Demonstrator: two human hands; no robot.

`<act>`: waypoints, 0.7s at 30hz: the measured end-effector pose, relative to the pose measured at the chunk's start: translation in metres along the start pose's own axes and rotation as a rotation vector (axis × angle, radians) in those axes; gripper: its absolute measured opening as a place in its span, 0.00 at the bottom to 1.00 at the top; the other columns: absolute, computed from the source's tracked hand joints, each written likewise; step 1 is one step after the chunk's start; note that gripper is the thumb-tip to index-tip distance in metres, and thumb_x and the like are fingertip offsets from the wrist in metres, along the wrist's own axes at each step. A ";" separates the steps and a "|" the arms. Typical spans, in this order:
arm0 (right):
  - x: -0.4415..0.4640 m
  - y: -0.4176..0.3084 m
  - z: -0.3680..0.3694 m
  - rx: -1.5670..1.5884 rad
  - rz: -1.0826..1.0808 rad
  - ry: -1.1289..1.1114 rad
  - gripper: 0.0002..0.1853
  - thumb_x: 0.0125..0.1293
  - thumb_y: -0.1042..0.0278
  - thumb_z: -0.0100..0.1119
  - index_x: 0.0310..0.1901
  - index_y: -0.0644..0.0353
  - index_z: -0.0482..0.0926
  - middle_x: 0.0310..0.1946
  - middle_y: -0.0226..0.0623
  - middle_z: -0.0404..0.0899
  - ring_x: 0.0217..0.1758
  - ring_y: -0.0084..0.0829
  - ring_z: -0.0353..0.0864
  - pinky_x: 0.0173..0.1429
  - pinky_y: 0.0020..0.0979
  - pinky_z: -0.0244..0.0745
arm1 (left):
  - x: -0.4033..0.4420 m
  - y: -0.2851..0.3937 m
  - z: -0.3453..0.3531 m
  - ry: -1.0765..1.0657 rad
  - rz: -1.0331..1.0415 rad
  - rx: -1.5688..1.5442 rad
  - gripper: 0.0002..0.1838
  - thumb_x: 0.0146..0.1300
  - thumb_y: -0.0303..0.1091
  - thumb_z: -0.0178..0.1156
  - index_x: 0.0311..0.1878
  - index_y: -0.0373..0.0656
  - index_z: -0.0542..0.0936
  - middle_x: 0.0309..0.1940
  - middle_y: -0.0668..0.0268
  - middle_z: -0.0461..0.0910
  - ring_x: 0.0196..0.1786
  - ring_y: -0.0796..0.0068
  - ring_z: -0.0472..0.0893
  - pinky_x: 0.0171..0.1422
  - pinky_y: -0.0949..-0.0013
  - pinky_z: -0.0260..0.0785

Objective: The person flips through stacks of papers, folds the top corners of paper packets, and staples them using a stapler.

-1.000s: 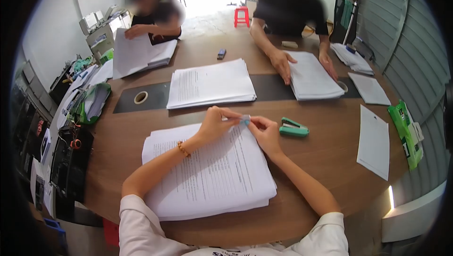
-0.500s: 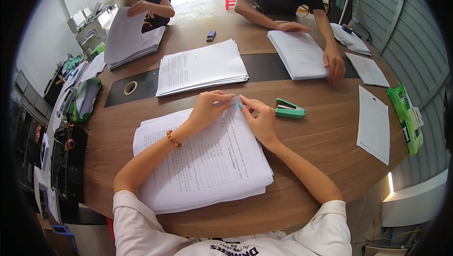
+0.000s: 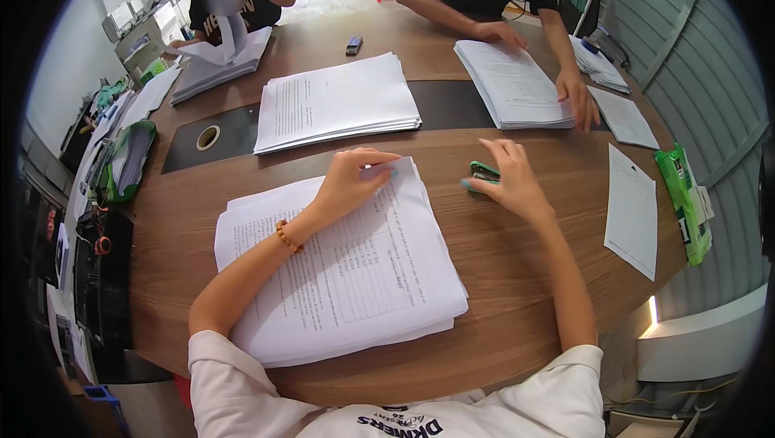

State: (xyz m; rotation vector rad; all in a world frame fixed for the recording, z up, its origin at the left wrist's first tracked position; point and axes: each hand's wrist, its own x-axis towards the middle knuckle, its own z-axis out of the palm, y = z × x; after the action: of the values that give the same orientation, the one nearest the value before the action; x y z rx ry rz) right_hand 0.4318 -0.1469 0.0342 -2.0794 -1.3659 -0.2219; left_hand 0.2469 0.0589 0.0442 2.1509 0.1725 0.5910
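A thick stack of printed sheets [image 3: 347, 276] lies on the wooden table [image 3: 517, 276] in front of me. My left hand [image 3: 359, 180] is at the stack's top edge, thumb and fingers closed on the corner of the upper sheets. To the right, my right hand [image 3: 508, 180] is over a green stapler [image 3: 483, 170], with thumb and fingers apart on either side of it. The hand partly hides the stapler; whether it touches is unclear.
Another paper stack [image 3: 335, 103] lies beyond mine, near a tape roll [image 3: 207, 138]. Two people handle stacks across the table, at left [image 3: 218, 62] and right [image 3: 517, 87]. A green packet [image 3: 683, 204] and loose sheet [image 3: 631, 212] lie right.
My right hand has left the stack's corner and moved right to the stapler, its fingers spreading. My left hand stays at the corner. The person at left has lowered and bent the lifted sheets.
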 end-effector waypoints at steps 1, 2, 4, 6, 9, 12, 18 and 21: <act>-0.007 0.007 -0.005 -0.147 -0.016 -0.024 0.27 0.51 0.58 0.67 0.50 0.63 0.74 0.42 0.42 0.73 0.48 0.41 0.71 0.54 0.36 0.67 | 0.000 0.000 0.000 -0.002 0.006 0.017 0.14 0.51 0.22 0.60 0.42 0.40 0.82 0.33 0.59 0.82 0.35 0.74 0.77 0.41 0.73 0.68; -0.012 0.013 -0.008 -0.153 -0.013 -0.029 0.27 0.51 0.58 0.67 0.50 0.63 0.74 0.42 0.42 0.73 0.48 0.41 0.71 0.54 0.36 0.67 | 0.000 0.000 0.000 -0.002 0.005 0.009 0.14 0.51 0.22 0.60 0.42 0.40 0.82 0.33 0.59 0.82 0.35 0.74 0.77 0.41 0.73 0.68; -0.020 0.021 -0.009 -0.085 0.046 -0.229 0.27 0.50 0.58 0.68 0.50 0.63 0.72 0.44 0.41 0.72 0.49 0.40 0.70 0.53 0.36 0.68 | 0.000 0.000 0.000 -0.009 0.013 -0.005 0.14 0.50 0.22 0.60 0.42 0.41 0.82 0.33 0.59 0.82 0.36 0.72 0.77 0.41 0.73 0.69; -0.022 0.025 -0.007 -0.051 0.049 -0.218 0.27 0.51 0.60 0.68 0.50 0.63 0.72 0.43 0.42 0.73 0.48 0.40 0.71 0.53 0.36 0.68 | 0.000 0.000 0.000 -0.004 0.021 -0.006 0.14 0.51 0.22 0.60 0.42 0.41 0.82 0.33 0.59 0.82 0.36 0.72 0.78 0.41 0.72 0.69; -0.017 0.019 -0.008 0.102 0.107 -0.207 0.24 0.51 0.63 0.67 0.49 0.64 0.72 0.42 0.44 0.75 0.46 0.40 0.74 0.51 0.35 0.70 | 0.000 0.005 -0.001 0.000 -0.041 -0.028 0.12 0.51 0.22 0.60 0.41 0.40 0.82 0.33 0.62 0.82 0.36 0.75 0.78 0.41 0.73 0.68; -0.001 -0.013 -0.022 0.306 0.134 -0.243 0.22 0.52 0.68 0.65 0.48 0.65 0.72 0.41 0.43 0.77 0.43 0.38 0.77 0.48 0.33 0.71 | 0.001 0.003 -0.001 0.002 -0.055 -0.034 0.10 0.51 0.22 0.60 0.39 0.39 0.81 0.32 0.63 0.82 0.36 0.75 0.79 0.41 0.73 0.69; 0.034 -0.046 -0.023 0.349 -0.161 -0.354 0.20 0.49 0.72 0.66 0.46 0.66 0.74 0.40 0.41 0.77 0.39 0.34 0.78 0.44 0.30 0.72 | -0.001 0.006 -0.002 0.009 -0.009 -0.016 0.07 0.51 0.22 0.61 0.35 0.37 0.81 0.31 0.62 0.82 0.36 0.71 0.80 0.42 0.71 0.70; 0.045 -0.054 -0.020 0.299 -0.249 -0.423 0.20 0.49 0.71 0.66 0.45 0.67 0.75 0.39 0.40 0.77 0.38 0.33 0.78 0.43 0.30 0.72 | 0.000 0.006 -0.002 0.010 0.003 -0.016 0.06 0.50 0.21 0.61 0.34 0.37 0.81 0.30 0.61 0.82 0.36 0.71 0.79 0.42 0.71 0.70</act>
State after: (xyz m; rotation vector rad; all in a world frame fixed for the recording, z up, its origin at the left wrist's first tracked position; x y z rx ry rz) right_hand 0.4090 -0.1099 0.0927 -1.7627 -1.7856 0.3227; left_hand 0.2452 0.0567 0.0503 2.1332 0.1692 0.6029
